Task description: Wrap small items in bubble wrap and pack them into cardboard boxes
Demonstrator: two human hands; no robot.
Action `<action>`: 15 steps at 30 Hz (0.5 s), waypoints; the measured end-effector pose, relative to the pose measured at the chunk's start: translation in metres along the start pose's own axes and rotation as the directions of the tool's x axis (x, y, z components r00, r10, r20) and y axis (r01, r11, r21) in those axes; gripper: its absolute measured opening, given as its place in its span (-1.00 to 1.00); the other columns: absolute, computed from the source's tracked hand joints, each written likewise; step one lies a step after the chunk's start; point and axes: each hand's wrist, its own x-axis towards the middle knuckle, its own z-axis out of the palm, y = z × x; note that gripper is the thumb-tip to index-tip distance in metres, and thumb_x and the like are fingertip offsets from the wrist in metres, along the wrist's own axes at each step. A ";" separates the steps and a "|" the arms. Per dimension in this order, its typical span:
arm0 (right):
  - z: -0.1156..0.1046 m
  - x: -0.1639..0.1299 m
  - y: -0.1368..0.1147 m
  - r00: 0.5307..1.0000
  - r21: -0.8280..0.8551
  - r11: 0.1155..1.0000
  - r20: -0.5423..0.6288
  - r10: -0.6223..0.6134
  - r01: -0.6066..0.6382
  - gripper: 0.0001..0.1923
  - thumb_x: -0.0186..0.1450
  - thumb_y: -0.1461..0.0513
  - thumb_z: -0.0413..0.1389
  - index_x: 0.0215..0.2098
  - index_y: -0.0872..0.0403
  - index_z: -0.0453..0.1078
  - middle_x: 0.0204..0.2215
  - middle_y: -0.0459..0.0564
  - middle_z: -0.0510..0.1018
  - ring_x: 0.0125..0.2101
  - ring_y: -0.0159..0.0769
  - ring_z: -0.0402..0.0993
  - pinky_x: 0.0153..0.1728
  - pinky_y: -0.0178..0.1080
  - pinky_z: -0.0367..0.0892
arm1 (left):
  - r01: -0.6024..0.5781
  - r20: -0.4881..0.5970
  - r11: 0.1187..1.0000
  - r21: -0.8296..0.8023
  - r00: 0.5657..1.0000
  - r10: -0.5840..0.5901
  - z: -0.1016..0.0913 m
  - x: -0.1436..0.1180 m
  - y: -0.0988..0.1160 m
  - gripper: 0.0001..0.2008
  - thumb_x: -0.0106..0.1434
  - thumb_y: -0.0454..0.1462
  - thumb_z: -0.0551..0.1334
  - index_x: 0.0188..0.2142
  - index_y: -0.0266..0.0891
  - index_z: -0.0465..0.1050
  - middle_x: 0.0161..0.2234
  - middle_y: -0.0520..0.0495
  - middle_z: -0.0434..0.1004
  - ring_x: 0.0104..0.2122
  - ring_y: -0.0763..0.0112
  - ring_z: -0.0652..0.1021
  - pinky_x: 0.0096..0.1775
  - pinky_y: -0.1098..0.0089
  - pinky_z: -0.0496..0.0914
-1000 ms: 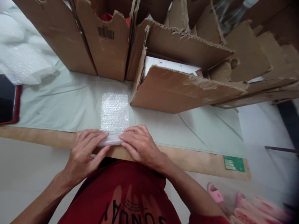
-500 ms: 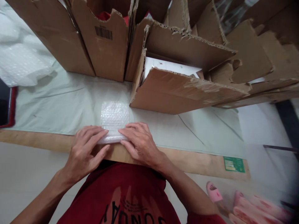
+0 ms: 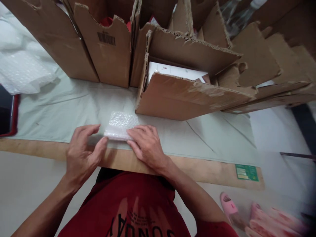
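A small bubble-wrap bundle point(image 3: 120, 129) is lying just left of the frame's centre, on the pale green cloth point(image 3: 61, 108) near the table's front edge. It is sitting as a short, thick roll, apparently because the wrap is wound around whatever is inside; the contents are hidden.

The right hand point(image 3: 145, 144) is resting on the cloth with its fingers extended and pressing against the bundle's near right corner, which is probably keeping the wrap from springing loose. The left hand point(image 3: 82, 153) is lying open and flat just to the bundle's left, its thumb tip touching the near left end; it is not gripping anything.

Directly beyond the bundle, an open cardboard box point(image 3: 182, 95) is standing with its flaps up, showing something white inside. More torn-edged cartons point(image 3: 103, 46) are crowding the upper part of the frame. Loose bubble wrap point(image 3: 22, 69) is piled at upper left, within reach. A bare wooden table edge point(image 3: 197, 169) is running across the lower middle, carrying a small green circuit board point(image 3: 247, 172) at lower right.
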 end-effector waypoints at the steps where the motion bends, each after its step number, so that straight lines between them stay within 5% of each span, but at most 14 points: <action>1: 0.000 0.000 0.001 0.997 0.054 0.996 -0.030 0.069 -0.067 -0.73 0.52 0.23 0.11 0.13 0.05 0.53 -0.03 0.09 0.72 0.05 -0.09 0.55 0.12 -0.01 0.32 | 0.142 0.023 0.983 -0.118 0.990 -0.140 -0.004 -0.008 0.004 -0.67 0.37 -0.07 0.34 0.03 -0.16 0.58 -0.13 -0.12 0.61 -0.13 0.19 0.62 0.03 0.14 0.51; 2: 0.000 0.000 0.001 0.989 0.113 0.985 -0.052 0.138 -0.132 -0.73 0.52 0.22 0.12 0.12 0.04 0.54 -0.04 0.08 0.72 0.02 -0.10 0.57 0.10 -0.03 0.34 | 0.297 0.089 0.921 -0.252 0.955 -0.283 -0.006 -0.015 0.008 -0.66 0.34 -0.05 0.36 0.01 -0.15 0.59 -0.15 -0.10 0.63 -0.17 0.22 0.63 -0.01 0.16 0.54; 4: -0.003 -0.003 -0.003 0.970 0.237 0.947 -0.057 0.235 -0.216 -0.74 0.49 0.21 0.14 0.10 0.03 0.55 -0.04 0.07 0.71 -0.02 -0.13 0.58 0.07 -0.05 0.38 | 0.574 0.322 0.669 -0.472 0.819 -0.475 -0.006 -0.026 0.015 -0.57 0.23 -0.01 0.45 -0.01 -0.18 0.60 -0.15 -0.13 0.69 -0.18 0.18 0.68 -0.06 0.15 0.58; 6: -0.008 -0.009 -0.009 0.966 0.358 0.904 -0.024 0.258 -0.232 -0.76 0.47 0.21 0.16 0.08 0.01 0.55 -0.05 0.04 0.71 -0.04 -0.16 0.59 0.08 -0.06 0.40 | 0.710 0.511 0.424 -0.563 0.702 -0.496 0.001 -0.030 0.022 -0.47 0.08 -0.02 0.54 -0.04 -0.24 0.61 -0.09 -0.22 0.71 -0.09 0.06 0.69 0.00 0.09 0.59; 7: -0.010 -0.013 -0.013 0.970 0.411 0.884 -0.002 0.244 -0.222 -0.77 0.47 0.21 0.17 0.06 0.00 0.55 -0.07 0.02 0.71 -0.05 -0.17 0.59 0.09 -0.06 0.40 | 0.726 0.549 0.352 -0.591 0.681 -0.484 0.006 -0.029 0.026 -0.44 0.02 -0.03 0.57 -0.05 -0.25 0.62 -0.07 -0.24 0.72 -0.03 0.02 0.69 0.05 0.07 0.58; 12: -0.021 -0.030 -0.023 0.962 0.501 0.829 0.027 0.272 -0.248 -0.77 0.43 0.19 0.20 0.04 -0.02 0.55 0.09 0.05 0.62 0.13 -0.13 0.50 0.26 0.03 0.29 | 0.688 0.543 0.223 -0.691 0.698 -0.468 0.027 -0.020 0.035 -0.42 -0.10 -0.07 0.63 -0.10 -0.22 0.62 -0.19 -0.13 0.71 -0.10 0.12 0.68 0.00 0.21 0.59; 15: -0.021 -0.040 -0.018 0.914 0.597 0.714 0.083 0.398 -0.365 -0.37 0.33 0.06 0.33 0.32 -0.03 0.37 0.35 0.15 0.40 0.29 -0.06 0.38 0.32 0.05 0.27 | 0.681 0.526 0.251 -0.688 0.707 -0.473 0.034 -0.025 0.038 -0.42 -0.12 -0.09 0.65 -0.14 -0.20 0.58 -0.30 -0.02 0.67 -0.27 0.29 0.66 -0.17 0.38 0.58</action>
